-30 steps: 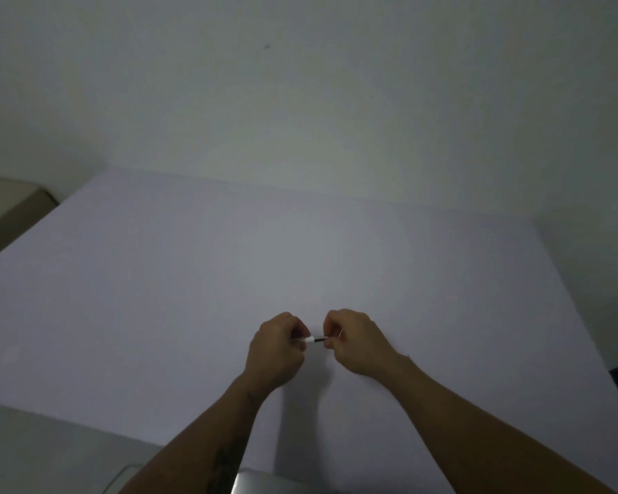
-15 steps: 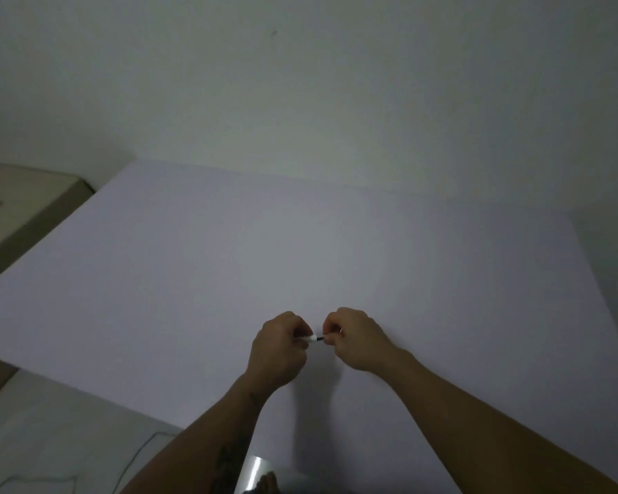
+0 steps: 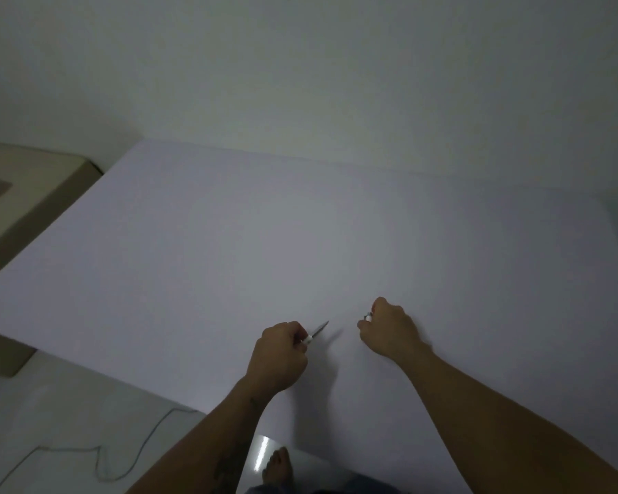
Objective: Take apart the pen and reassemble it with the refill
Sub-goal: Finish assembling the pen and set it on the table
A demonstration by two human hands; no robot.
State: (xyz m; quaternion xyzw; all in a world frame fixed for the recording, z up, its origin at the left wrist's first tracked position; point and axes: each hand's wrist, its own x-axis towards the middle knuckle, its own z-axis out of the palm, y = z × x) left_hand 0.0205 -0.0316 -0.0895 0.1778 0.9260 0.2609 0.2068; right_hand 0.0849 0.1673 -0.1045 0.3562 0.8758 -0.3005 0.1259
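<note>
My left hand (image 3: pixel 279 354) is closed around the pen body (image 3: pixel 313 336); a white collar and a thin pointed tip stick out of the fist toward the upper right. My right hand (image 3: pixel 389 328) is closed a short way to the right, with a small white and grey pen part (image 3: pixel 367 317) showing at its fingertips. A gap of bare sheet lies between the two pieces. Both hands hover just over the large white sheet (image 3: pixel 229 251). Most of each pen piece is hidden inside the fists.
The white sheet ends at a front-left edge, beyond which lie a pale floor and a thin cable (image 3: pixel 97 454). A beige piece of furniture (image 3: pixel 25 194) stands at the left. My bare foot (image 3: pixel 277 465) shows at the bottom. A plain wall rises behind.
The hands were together on one pen; now they have pulled apart, each holding a separate piece. The view has also shifted to the right.
</note>
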